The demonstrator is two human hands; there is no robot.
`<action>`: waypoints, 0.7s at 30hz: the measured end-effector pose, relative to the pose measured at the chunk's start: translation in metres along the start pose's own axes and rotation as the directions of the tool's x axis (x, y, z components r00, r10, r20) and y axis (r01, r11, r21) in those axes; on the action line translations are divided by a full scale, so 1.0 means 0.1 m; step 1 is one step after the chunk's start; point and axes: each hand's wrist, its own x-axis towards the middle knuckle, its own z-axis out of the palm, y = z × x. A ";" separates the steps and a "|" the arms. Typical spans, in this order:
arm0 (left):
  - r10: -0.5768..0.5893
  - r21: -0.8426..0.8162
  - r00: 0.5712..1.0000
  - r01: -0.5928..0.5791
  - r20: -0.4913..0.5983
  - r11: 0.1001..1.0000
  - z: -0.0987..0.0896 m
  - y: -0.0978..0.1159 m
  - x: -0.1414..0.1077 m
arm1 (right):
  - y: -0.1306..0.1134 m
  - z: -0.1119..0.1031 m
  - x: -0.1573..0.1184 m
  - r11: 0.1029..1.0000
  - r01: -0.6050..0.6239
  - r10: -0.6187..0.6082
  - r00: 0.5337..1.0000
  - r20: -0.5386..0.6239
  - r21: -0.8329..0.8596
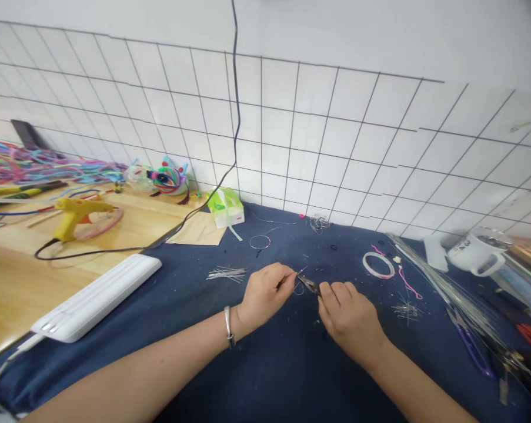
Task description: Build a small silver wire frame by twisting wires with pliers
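Observation:
Near the middle of the dark blue cloth [283, 376], my left hand [267, 292] pinches a thin wire [299, 290] that bends into a small loop. My right hand [351, 317] is closed round a pair of small dark pliers [308, 284]. The pliers' jaws point left and meet the wire close to my left fingertips. A silver bracelet is on my left wrist. Beyond my hands lies a thin wire ring [260, 242]. To the left is a pile of short straight wires [227, 274].
A white power strip [97, 296] and yellow glue gun [77, 216] lie left. A green-white box [226, 207] stands near the wall. On the right are a white tape roll [378, 265], long wires [437, 276], purple-handled scissors [472, 349] and a white mug [477, 252].

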 end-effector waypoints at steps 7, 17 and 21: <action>-0.174 -0.176 0.985 0.170 -0.008 0.970 -0.05 0.11 0.01 | 0.05 0.03 0.00 0.998 0.017 -0.015 0.999 -0.040 0.055; -0.434 -0.568 0.874 0.475 0.217 0.672 -0.02 0.12 0.02 | 0.10 0.06 -0.04 0.997 0.041 -0.038 0.998 -0.050 0.058; -0.503 -0.640 0.838 0.509 0.213 0.576 0.00 -0.02 0.07 | 0.13 0.02 -0.03 0.996 0.026 -0.017 0.995 -0.100 0.087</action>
